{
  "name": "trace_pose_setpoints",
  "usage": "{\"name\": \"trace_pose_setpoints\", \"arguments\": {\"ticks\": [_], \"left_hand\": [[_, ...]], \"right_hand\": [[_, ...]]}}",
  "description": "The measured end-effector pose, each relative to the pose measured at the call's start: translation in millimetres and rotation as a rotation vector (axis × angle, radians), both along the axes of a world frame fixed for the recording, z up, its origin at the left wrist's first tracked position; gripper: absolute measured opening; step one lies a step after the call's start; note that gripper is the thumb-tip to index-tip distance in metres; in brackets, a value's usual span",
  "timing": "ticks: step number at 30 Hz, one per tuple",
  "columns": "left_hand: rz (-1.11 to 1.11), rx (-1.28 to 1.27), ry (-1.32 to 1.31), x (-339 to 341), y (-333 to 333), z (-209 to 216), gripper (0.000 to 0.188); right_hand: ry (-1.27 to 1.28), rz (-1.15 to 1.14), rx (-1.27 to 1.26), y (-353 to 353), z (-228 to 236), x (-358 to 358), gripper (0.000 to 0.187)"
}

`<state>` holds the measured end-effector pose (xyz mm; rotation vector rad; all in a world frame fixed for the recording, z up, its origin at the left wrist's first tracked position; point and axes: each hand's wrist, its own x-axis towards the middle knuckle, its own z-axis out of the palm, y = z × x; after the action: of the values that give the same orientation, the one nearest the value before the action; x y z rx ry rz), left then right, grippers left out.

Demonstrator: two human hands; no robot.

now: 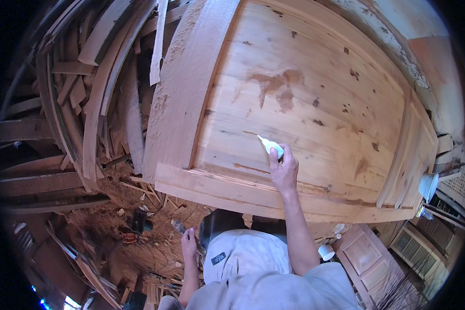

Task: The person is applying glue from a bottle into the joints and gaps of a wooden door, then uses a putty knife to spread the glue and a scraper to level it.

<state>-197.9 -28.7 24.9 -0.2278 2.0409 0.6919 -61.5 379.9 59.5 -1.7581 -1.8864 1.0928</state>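
My right hand (285,170) reaches over a large wooden panel door (315,119) lying flat in front of me. Closed in its fingers is a small white glue bottle (272,148) with a pointed nozzle. The nozzle tip is at a short dark wet streak (250,133) on the panel's pale boards. Dark knots and brown smeared patches (281,88) mark the wood farther off. My left hand (189,242) hangs low beside my body, away from the door, with its fingers closed. A greyish object (179,226) shows at its fingertips, too small to name.
Scrap boards and offcuts (98,77) are heaped at the left. Sawdust and wood bits cover the floor (165,217). At the right are a white tub (428,187) by the door's end, a white cup (326,252) and another panelled door (364,256) lower down.
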Motion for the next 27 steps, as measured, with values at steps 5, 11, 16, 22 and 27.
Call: {"name": "trace_pose_setpoints", "arguments": {"ticks": [5,11,16,22,27], "left_hand": [[-0.041,-0.023,-0.009,-1,-6,-8,0.036],[-0.095,0.01,0.01,0,0,-5,0.037],[-0.101,0.025,0.027,-2,8,2,0.037],[-0.109,0.054,0.066,3,5,2,0.038],[-0.085,0.031,0.043,5,-11,-10,0.037]], "right_hand": [[0.002,-0.045,0.009,-3,2,15,0.028],[-0.011,-0.134,-0.006,-6,5,31,0.025],[0.048,-0.14,0.013,-7,2,32,0.024],[0.101,-0.127,-0.014,-6,-2,19,0.028],[0.04,-0.027,0.014,-3,-1,7,0.029]]}}
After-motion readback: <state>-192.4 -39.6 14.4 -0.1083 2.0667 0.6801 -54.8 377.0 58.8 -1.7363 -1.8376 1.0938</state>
